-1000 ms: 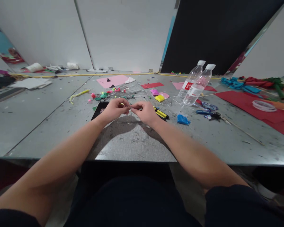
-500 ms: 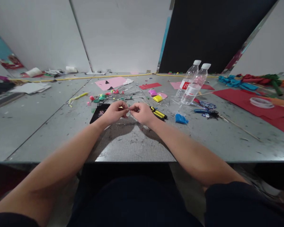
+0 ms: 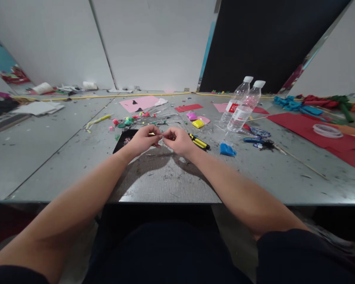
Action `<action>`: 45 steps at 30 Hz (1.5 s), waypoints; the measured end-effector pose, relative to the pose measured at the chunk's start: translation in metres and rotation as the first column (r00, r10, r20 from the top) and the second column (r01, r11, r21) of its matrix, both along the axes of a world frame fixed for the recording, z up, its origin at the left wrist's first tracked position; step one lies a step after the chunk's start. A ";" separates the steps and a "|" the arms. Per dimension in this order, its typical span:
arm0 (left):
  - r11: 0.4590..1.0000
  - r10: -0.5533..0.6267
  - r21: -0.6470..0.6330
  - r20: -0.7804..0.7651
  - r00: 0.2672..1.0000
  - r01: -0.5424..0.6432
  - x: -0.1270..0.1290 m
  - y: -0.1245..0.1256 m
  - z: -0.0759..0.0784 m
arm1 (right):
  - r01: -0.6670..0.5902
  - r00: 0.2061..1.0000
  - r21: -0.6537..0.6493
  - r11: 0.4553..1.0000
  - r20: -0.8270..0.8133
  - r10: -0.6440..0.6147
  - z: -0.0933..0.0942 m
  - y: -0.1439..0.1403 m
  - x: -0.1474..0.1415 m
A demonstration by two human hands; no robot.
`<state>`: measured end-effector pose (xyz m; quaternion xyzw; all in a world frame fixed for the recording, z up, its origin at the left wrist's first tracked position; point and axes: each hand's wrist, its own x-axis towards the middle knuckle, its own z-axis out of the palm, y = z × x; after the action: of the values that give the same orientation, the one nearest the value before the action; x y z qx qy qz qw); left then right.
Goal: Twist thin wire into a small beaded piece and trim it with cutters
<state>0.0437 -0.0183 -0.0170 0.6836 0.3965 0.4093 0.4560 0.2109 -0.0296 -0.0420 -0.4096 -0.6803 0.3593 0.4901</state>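
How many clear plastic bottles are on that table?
2. Both stand on the table, farther back and to the right of the right hand: the front bottle, and the rear bottle just behind it, partly covered. I see no sign of others hidden.

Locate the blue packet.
In the head view, the blue packet lies on the table, right of the right hand and the yellow-and-black tool, nearer the camera than the bottles.
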 end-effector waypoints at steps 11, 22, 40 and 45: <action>0.999 0.038 -0.020 0.006 0.999 -0.038 0.002 -0.002 0.002 | -0.177 0.970 -0.083 0.981 -0.184 0.159 -0.008 0.013 0.008; 0.990 0.136 0.023 0.022 0.991 -0.136 -0.004 -0.002 0.008 | -0.144 0.956 -0.019 0.989 -0.263 0.134 -0.013 0.007 -0.005; 0.994 0.111 0.017 -0.015 0.994 -0.110 0.002 0.000 0.001 | -0.117 0.949 -0.134 0.984 -0.308 0.070 -0.010 0.005 -0.007; 0.986 0.162 0.054 -0.045 0.986 -0.159 0.004 0.000 -0.002 | -0.068 0.947 -0.158 0.985 -0.321 0.014 -0.009 0.002 -0.010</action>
<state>0.0476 -0.0187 -0.0192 0.6706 0.4510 0.4376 0.3942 0.2009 -0.0274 -0.0515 -0.3713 -0.5683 0.4866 0.5498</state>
